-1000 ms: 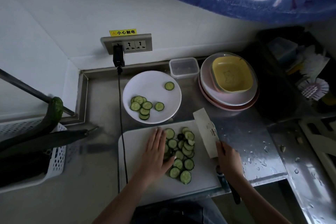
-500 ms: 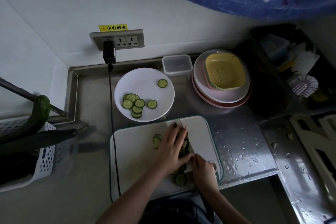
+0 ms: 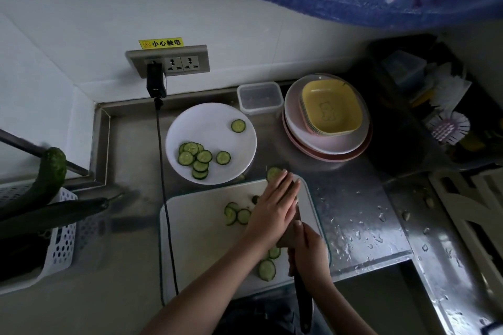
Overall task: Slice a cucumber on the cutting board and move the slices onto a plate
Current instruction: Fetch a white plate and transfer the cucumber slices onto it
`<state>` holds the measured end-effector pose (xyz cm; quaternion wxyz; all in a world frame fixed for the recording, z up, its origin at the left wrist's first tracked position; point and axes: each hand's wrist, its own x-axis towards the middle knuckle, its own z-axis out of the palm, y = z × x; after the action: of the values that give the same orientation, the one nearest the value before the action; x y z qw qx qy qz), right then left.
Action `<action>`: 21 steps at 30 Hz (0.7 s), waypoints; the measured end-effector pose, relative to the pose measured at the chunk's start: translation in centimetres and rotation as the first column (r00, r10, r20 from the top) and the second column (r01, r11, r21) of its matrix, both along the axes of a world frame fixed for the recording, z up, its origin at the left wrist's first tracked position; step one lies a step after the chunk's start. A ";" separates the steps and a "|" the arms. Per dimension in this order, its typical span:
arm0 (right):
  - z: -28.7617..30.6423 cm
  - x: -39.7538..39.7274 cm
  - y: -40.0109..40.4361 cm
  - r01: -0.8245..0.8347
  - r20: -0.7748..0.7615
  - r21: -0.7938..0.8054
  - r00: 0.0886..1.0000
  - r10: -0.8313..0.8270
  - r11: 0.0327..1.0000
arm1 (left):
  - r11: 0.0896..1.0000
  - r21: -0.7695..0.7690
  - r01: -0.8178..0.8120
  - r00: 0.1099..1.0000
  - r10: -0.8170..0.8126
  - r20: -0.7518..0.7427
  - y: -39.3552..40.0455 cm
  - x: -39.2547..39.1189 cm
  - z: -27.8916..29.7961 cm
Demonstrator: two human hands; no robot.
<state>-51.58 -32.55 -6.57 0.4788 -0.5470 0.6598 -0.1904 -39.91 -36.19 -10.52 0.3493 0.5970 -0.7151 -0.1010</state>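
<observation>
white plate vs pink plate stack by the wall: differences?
The white plate lies alone and carries cucumber slices; the pink plate stack is several plates deep and carries a yellow square dish, no cucumber. The white plate sits left, right behind the cutting board; the pink plate stack sits further right. Both are round and rest on the steel counter.

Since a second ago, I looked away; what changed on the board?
The left hand pressed slices against the knife, held by the right hand, and both now lift them toward the white plate. Plate slices and the board stayed put.
</observation>
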 end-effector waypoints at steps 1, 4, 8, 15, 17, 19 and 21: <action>0.3 0.2 -0.3 -0.006 0.005 -0.014 1.000 0.007 1.000 | 1.000 -0.022 -0.011 1.000 0.011 -0.006 -0.4 0.2 0.5; 1.0 1.8 -1.8 -0.025 0.043 -0.066 0.999 0.028 0.997 | 0.994 -0.091 -0.062 0.998 0.060 -0.024 -1.8 1.7 2.4; 0.9 6.3 -4.8 -0.044 0.078 -0.086 0.996 0.050 0.995 | 0.987 -0.095 -0.127 0.992 0.126 -0.020 -4.4 5.9 4.1; 1.0 11.9 -8.3 -0.101 0.173 0.012 0.980 0.098 0.995 | 0.953 0.013 -0.304 0.952 0.304 -0.026 -6.4 11.6 2.6; 0.8 12.5 -8.8 -0.123 0.140 0.018 0.983 0.119 0.992 | 0.938 0.019 -0.347 0.937 0.348 -0.046 -6.3 12.4 2.2; 0.6 12.6 -8.9 -0.111 0.127 0.015 0.986 0.108 0.994 | 0.930 0.003 -0.366 0.930 0.366 -0.041 -6.2 12.9 1.9; 0.5 12.5 -8.8 -0.051 0.131 0.023 0.990 0.047 0.998 | 0.920 0.005 -0.392 0.920 0.392 -0.020 -5.8 13.5 1.4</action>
<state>-39.11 -41.36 -6.06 0.5327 -0.5430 0.6158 -0.2054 -26.42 -41.99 -9.10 0.3695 0.7270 -0.5776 -0.0355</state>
